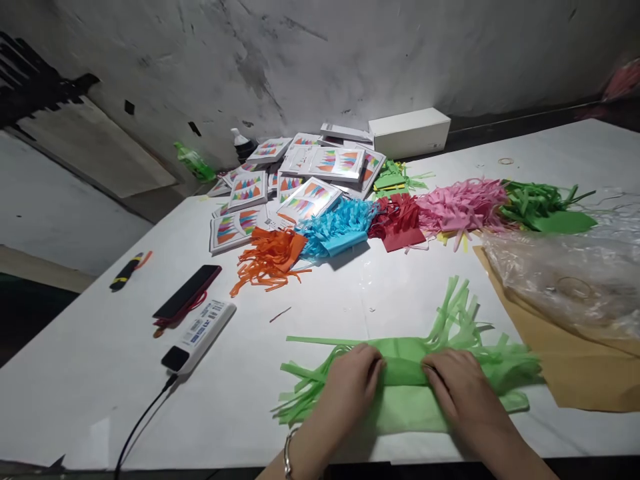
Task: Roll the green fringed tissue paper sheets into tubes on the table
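Observation:
A light green tissue paper tassel sheet [407, 350] lies near the front edge of the table, with cut fringe fanning out at both its left and right ends. My left hand [353, 380] grips the sheet's uncut middle band left of centre, fingers curled over it. On the other side of that band, my right hand [457, 383] pinches it the same way. Between my hands the band looks folded over into a darker green strip. The fingertips beneath the paper are hidden.
Beyond it lies a row of fringed bundles: orange [277, 250], blue [340, 227], red [397, 220], pink [465, 203] and dark green [545, 207]. Behind are packages [320, 163] and a white box [410, 133]. A power strip [200, 337] and phone [187, 292] lie left; brown paper [575, 373] right.

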`<state>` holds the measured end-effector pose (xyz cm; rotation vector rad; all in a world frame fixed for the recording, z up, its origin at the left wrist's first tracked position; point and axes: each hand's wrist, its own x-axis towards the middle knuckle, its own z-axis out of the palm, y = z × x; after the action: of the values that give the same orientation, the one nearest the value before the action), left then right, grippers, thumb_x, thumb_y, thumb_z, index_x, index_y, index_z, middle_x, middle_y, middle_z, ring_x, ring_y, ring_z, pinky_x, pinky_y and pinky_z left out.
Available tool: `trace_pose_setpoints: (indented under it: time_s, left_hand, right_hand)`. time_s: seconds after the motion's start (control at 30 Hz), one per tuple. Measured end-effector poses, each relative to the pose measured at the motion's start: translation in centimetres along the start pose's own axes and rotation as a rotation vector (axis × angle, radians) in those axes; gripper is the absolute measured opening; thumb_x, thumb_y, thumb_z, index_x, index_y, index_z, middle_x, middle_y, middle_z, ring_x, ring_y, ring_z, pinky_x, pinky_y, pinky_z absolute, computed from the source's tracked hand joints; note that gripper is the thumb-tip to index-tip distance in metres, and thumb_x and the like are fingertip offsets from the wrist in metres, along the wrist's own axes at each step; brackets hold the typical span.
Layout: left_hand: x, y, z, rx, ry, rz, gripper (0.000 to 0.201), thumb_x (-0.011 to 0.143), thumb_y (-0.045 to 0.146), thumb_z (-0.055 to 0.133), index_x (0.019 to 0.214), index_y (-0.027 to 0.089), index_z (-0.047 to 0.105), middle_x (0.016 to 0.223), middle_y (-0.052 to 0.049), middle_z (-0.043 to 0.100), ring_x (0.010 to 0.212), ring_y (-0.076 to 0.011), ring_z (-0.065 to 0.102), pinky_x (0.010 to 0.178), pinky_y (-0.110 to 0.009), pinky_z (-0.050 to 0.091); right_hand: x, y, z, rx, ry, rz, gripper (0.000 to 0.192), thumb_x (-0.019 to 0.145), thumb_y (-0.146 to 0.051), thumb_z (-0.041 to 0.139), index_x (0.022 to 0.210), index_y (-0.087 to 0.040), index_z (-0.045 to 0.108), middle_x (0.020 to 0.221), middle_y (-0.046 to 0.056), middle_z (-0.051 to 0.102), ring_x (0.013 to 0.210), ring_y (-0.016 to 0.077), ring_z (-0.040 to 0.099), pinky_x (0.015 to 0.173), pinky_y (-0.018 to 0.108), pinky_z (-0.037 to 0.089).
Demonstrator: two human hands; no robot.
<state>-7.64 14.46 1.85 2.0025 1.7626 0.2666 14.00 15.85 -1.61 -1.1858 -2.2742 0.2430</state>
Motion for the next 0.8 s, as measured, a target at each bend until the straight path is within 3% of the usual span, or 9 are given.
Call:
trace_pose_setpoints:
  time_s: [0.2,0.3,0.4,0.5,0.6,0.67,0.73,0.8]
  left_hand:
    - [2.3,0.8,-0.8,0.171,-0.024,-0.118,0.019,0.096,0.021,0.05,0.088,0.021,0.067,0.083,-0.007,0.079,0.074,-0.0247,0.073,0.061,-0.032,0.044]
    - [2.6,0.9,-0.8,0.203,-0.038,-0.128,0.016,0.095,0.021,0.052,0.09,0.021,0.066,0.084,-0.006,0.079,0.076,-0.0236,0.073,0.061,-0.031,0.043]
    - [2.9,0.7,-0.7,0.204,-0.043,-0.118,0.014,0.095,0.022,0.053,0.089,0.021,0.066,0.083,-0.005,0.08,0.076,-0.0232,0.074,0.06,-0.031,0.043]
    - [3.0,0.4,-0.9,0.193,-0.036,-0.101,0.014,0.095,0.024,0.054,0.087,0.022,0.066,0.079,-0.003,0.079,0.072,-0.0231,0.073,0.058,-0.031,0.044]
    - [2.7,0.2,-1.2,0.182,0.005,-0.088,0.013,0.094,0.023,0.054,0.098,0.02,0.066,0.088,-0.005,0.078,0.08,-0.0239,0.072,0.064,-0.033,0.05]
    - [2.0,0.0,-1.3,0.182,0.055,0.012,0.022,0.09,0.027,0.062,0.111,0.02,0.063,0.112,-0.009,0.074,0.104,-0.0274,0.067,0.085,-0.041,0.052]
    - [1.2,-0.3,-0.8,0.213,0.139,0.226,0.034,0.083,0.031,0.073,0.115,0.024,0.061,0.127,-0.008,0.068,0.121,-0.0302,0.057,0.103,-0.05,0.042]
    - [0.5,-0.7,0.1,0.273,0.23,0.436,0.022,0.083,0.026,0.074,0.103,0.025,0.063,0.117,-0.003,0.071,0.115,-0.0272,0.059,0.104,-0.052,0.038]
  right_hand:
    - [2.2,0.0,1.2,-0.194,0.049,0.087,0.025,0.096,-0.018,0.046,0.074,-0.024,0.056,0.058,-0.001,0.055,0.056,0.0225,0.056,0.06,0.038,0.042]
    - [2.3,-0.2,0.7,-0.248,0.131,0.082,0.02,0.094,-0.012,0.046,0.092,-0.02,0.064,0.08,0.009,0.069,0.08,0.0296,0.064,0.076,0.047,0.045]
    - [1.5,-0.7,0.5,-0.178,0.18,-0.111,0.031,0.094,-0.008,0.042,0.109,-0.021,0.066,0.103,0.009,0.075,0.102,0.0287,0.066,0.098,0.05,0.042]
    - [0.7,-1.1,0.9,-0.112,0.143,-0.326,0.036,0.093,-0.008,0.039,0.108,-0.019,0.069,0.095,0.005,0.078,0.096,0.0245,0.069,0.1,0.043,0.044]
    - [0.7,-1.1,1.4,-0.118,0.114,-0.345,0.033,0.09,-0.004,0.041,0.099,-0.015,0.071,0.084,0.006,0.076,0.082,0.0235,0.068,0.093,0.042,0.05]
    - [1.1,-1.1,1.4,-0.103,0.103,-0.314,0.029,0.089,-0.003,0.045,0.09,-0.017,0.069,0.076,0.004,0.072,0.072,0.0209,0.066,0.085,0.041,0.053]
    - [1.4,-1.3,1.2,-0.076,0.096,-0.266,0.024,0.09,-0.005,0.048,0.083,-0.02,0.066,0.071,0.001,0.067,0.067,0.0187,0.063,0.078,0.039,0.054]
    - [1.4,-1.6,1.0,-0.053,0.094,-0.245,0.02,0.092,-0.012,0.049,0.088,-0.021,0.066,0.076,0.002,0.069,0.073,0.0201,0.065,0.08,0.039,0.054]
